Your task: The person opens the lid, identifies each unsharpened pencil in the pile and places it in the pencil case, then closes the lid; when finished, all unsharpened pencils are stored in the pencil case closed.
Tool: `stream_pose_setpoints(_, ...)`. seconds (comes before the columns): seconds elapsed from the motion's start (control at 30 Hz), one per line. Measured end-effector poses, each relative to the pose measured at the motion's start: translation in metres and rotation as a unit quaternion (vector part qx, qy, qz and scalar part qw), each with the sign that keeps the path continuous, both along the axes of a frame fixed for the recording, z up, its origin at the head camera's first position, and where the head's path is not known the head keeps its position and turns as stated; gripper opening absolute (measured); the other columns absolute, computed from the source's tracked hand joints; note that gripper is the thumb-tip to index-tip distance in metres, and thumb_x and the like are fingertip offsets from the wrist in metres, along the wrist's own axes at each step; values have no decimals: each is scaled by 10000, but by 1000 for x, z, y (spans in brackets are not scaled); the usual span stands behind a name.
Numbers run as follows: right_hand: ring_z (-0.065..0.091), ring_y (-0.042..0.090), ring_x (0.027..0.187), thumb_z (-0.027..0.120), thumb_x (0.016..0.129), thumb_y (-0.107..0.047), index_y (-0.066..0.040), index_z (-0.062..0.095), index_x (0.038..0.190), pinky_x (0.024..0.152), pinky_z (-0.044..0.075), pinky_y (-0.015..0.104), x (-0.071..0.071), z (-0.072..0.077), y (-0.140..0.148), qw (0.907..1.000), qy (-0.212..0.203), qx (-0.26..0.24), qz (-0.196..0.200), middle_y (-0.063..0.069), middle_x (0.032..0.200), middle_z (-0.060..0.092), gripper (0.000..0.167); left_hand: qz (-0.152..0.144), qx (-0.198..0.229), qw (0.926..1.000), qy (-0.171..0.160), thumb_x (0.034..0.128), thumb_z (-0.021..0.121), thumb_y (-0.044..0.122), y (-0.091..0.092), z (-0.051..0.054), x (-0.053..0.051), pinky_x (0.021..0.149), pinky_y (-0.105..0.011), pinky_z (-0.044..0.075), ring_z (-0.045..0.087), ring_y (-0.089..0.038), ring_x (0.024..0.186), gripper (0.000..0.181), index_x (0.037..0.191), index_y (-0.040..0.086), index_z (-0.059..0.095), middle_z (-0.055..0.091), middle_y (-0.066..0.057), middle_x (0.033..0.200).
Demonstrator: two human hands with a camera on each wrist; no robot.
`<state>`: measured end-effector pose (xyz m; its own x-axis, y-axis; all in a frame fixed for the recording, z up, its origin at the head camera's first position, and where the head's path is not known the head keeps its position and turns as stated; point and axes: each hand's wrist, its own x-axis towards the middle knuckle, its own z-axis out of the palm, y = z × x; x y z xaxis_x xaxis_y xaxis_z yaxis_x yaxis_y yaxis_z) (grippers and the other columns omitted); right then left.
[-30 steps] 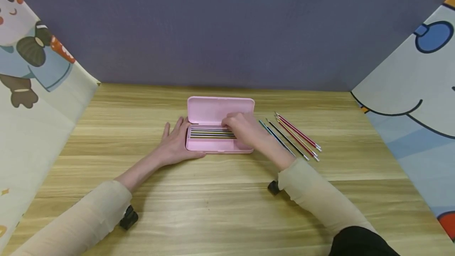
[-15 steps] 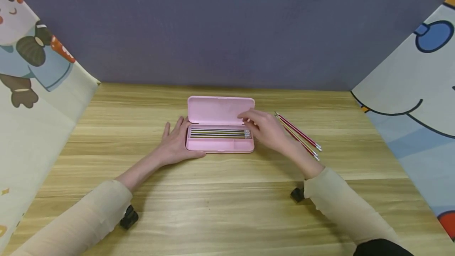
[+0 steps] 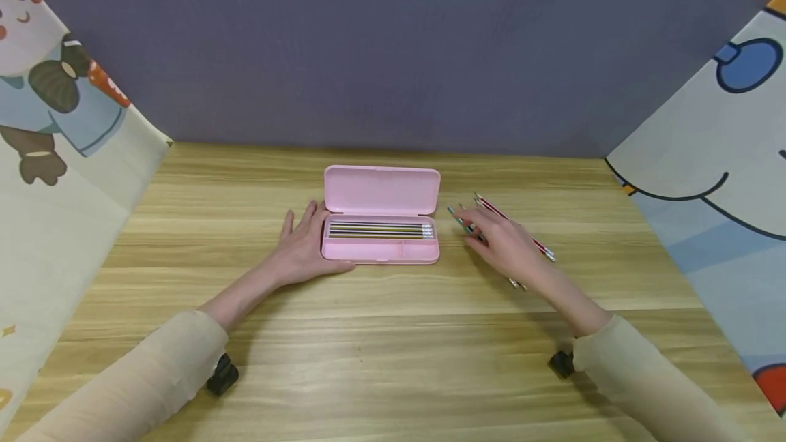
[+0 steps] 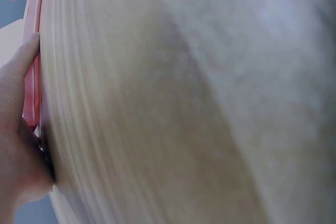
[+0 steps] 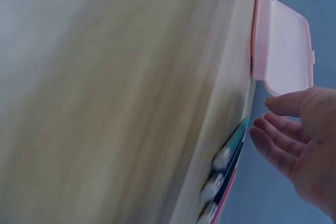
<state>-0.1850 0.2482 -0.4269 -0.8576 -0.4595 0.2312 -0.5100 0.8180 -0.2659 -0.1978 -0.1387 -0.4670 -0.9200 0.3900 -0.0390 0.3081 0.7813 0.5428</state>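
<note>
A pink pencil case (image 3: 362,249) lies with its lid (image 3: 382,189) raised at the back. Several striped pencils (image 3: 374,230) lie side by side in its rear compartment, white eraser ends to the right. My left hand (image 3: 299,251) rests spread at the case's left end, its straight thumb along the front edge. My right hand (image 3: 506,245) is over the loose pencils, thumb and fingers parted and loosely bent, nothing visibly held. Below it a teal pencil (image 5: 239,131) and dark ones lie partly hidden. Red pencils (image 3: 490,206) lie just beyond.
The front of the case has a long compartment and a small one (image 3: 420,249) at right. A wooden table (image 3: 368,353) carries everything. A dark panel (image 3: 393,53) rises behind it, and printed cartoon panels (image 3: 724,155) flank both sides.
My right hand has left the case, moving right to the loose pencils. The case's pencil ends, earlier covered by that hand, now show. My left hand stays in place.
</note>
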Motion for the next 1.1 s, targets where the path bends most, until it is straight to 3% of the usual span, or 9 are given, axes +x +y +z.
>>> stream_pose_setpoints(0.23, 724, 222, 851, 776, 884, -104, -134, 619, 1391, 684, 591, 494, 4, -1, 12, 9994, -44, 260, -215, 113, 1065, 736, 532, 2, 4, 10000, 55, 740, 831, 618, -1, 1, -1, 1268, -674, -79, 64, -418, 1616, 1080, 1533, 122, 292, 166, -161, 1733)
stream_pose_setpoints(0.43, 714, 209, 838, 779, 882, -101, -119, 614, 1405, 660, 588, 457, 5, -1, 16, 9982, -226, 506, -241, 99, 1034, 744, 549, -39, 33, 10000, 82, 744, 825, 623, 0, 1, -1, 1266, -683, -70, 73, -430, 1612, 1078, 1535, 121, 292, 169, -156, 1733)
stream_pose_setpoints(0.67, 730, 215, 887, 793, 871, -94, -100, 593, 1440, 675, 601, 440, 8, 0, 19, 9959, -473, 744, -191, 162, 1217, 723, 604, -27, 6, 10000, 36, 742, 835, 608, 1, 1, 0, 1272, -673, -73, 63, -400, 1621, 1077, 1542, 134, 292, 167, -146, 1735)
stream_pose_setpoints(0.9, 717, 192, 864, 792, 864, -67, -93, 599, 1436, 672, 598, 439, 6, 4, 20, 9944, -615, 841, -201, 172, 1215, 717, 605, -20, 4, 10000, 95, 738, 827, 626, 3, 1, -1, 1273, -675, -66, 72, -402, 1620, 1054, 1519, 132, 321, 187, -164, 1727)
stream_pose_setpoints(1.1, 713, 156, 849, 785, 860, -50, -92, 595, 1441, 718, 605, 474, 4, 2, 17, 9934, -728, 881, -99, 247, 1369, 649, 612, 22, 45, 9999, 122, 730, 833, 630, 1, 0, 2, 1266, -690, -59, 91, -422, 1613, 1048, 1509, 130, 343, 196, -157, 1726)
